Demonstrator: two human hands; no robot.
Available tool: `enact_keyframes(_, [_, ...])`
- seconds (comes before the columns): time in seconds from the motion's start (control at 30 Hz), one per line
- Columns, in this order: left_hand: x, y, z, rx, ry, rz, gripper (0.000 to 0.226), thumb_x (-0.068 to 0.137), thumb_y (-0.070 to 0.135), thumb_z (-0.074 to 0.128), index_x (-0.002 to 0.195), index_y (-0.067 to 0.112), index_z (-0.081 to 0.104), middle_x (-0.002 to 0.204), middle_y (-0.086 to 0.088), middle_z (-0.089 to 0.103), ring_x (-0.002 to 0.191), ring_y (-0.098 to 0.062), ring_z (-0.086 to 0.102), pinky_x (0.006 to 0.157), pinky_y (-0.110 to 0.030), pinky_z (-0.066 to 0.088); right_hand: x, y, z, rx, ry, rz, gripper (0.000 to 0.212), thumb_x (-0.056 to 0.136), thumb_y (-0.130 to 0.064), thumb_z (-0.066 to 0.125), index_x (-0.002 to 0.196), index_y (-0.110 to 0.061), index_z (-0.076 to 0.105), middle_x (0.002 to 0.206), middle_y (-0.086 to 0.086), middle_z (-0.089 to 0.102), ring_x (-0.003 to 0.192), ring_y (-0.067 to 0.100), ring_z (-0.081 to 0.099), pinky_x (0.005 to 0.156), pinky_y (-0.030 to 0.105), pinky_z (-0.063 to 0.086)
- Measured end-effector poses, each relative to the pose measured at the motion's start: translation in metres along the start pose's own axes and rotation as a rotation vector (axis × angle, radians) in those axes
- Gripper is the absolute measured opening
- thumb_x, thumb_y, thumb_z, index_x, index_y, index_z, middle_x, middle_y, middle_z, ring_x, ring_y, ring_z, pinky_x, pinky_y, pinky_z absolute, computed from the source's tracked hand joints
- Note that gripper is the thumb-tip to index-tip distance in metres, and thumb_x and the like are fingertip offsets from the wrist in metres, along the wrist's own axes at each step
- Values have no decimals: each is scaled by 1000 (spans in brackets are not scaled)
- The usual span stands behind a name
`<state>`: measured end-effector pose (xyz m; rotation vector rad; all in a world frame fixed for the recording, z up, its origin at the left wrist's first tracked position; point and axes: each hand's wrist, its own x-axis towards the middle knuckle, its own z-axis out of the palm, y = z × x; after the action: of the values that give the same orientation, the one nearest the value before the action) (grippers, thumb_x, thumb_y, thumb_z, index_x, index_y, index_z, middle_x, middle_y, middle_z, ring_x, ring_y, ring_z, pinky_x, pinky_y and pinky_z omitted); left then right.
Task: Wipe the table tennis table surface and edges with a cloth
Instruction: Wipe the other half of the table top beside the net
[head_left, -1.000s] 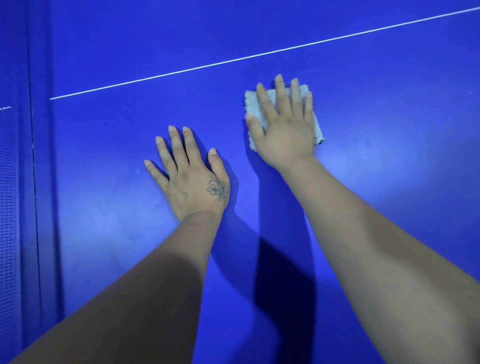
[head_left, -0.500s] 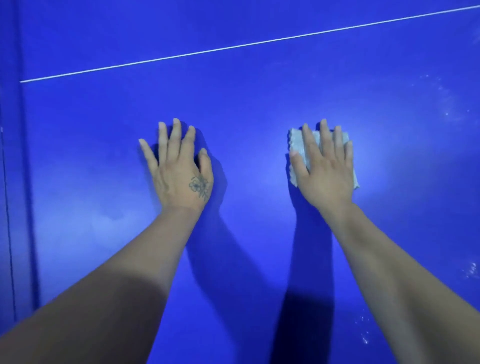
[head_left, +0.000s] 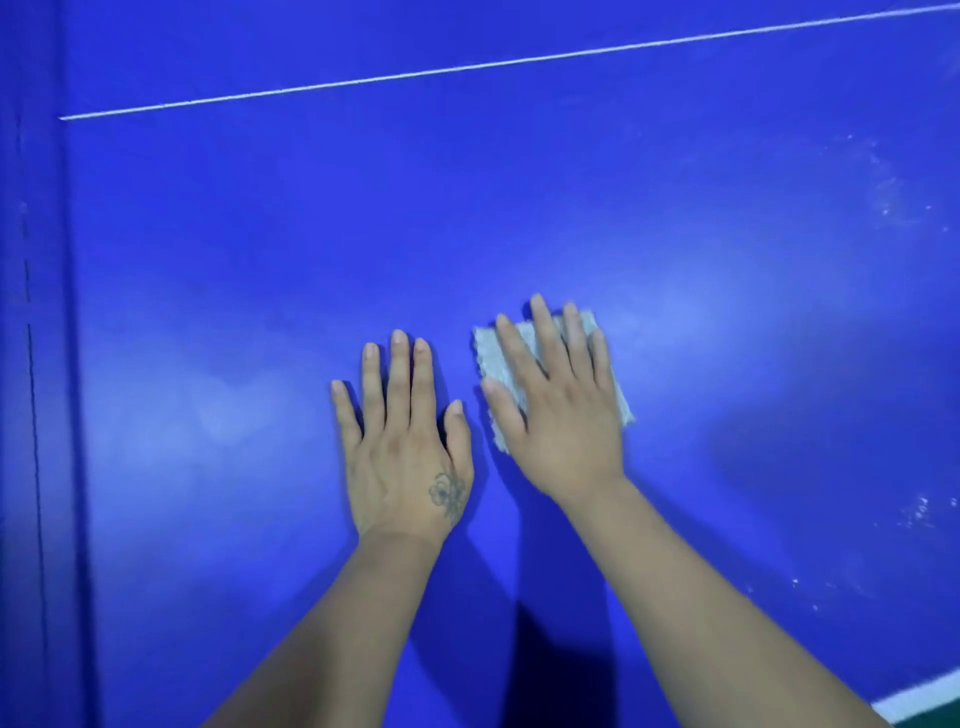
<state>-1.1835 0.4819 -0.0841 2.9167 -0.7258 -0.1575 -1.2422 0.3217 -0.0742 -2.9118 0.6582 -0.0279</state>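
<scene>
Pale grey square textured cloth: most of it hidden under flat right hand; only left strip, far corner, right corner showing. Whether folded, cannot tell. Palm of flat left hand hidden against blue table tennis table top. Both forearms cut off by bottom edge. Thin white line runs out of picture at upper right. White edge stripe cut off at lower right corner. Small white specks: too small to identify. Dark strip at far left blurred.
</scene>
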Motion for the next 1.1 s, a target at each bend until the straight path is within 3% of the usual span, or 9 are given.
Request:
enact_keyframes(0.2, [0,4,-2,33,-1,-36,70,111,53,16,173,21,9,181,3,2,167,-22,-5,132,-62,4,-52,63,-12,-38,-58,38,64,110,-59,33,168,-32,25,178,1,11,165,28,1,131,56,12])
enact_keyframes(0.37, [-1,5,-6,49,3,-37,73,110,58,12,173,21,12,181,3,6,167,-23,-3,132,-62,6,-6,101,-13,-58,8,170,64,110,-58,26,167,-30,29,176,7,18,163,35,11,129,57,13])
enact_keyframes(0.5, [0,6,-5,39,23,-41,72,111,58,17,172,22,15,181,4,8,167,-21,-2,132,-61,6,41,85,-5,-1,30,281,67,108,-60,22,168,-30,25,176,8,15,163,37,7,130,58,7])
enact_keyframes(0.63, [1,3,-4,10,43,-43,71,110,59,21,172,23,20,180,6,11,167,-20,0,133,-60,5,47,48,-2,-17,40,143,67,107,-60,23,167,-31,27,176,9,17,163,38,9,130,58,8])
enact_keyframes(0.83, [-1,4,-3,3,79,-29,70,111,58,25,171,23,22,180,5,14,167,-19,3,133,-59,4,-32,46,-5,18,-6,-107,64,110,-60,30,167,-32,28,177,3,15,164,30,5,131,55,9])
enact_keyframes(1.1, [0,1,-1,9,86,-33,69,112,59,25,171,24,21,180,5,13,167,-20,2,133,-59,5,-64,136,-20,-33,-26,55,65,109,-61,29,168,-33,25,177,2,13,164,29,4,132,55,7])
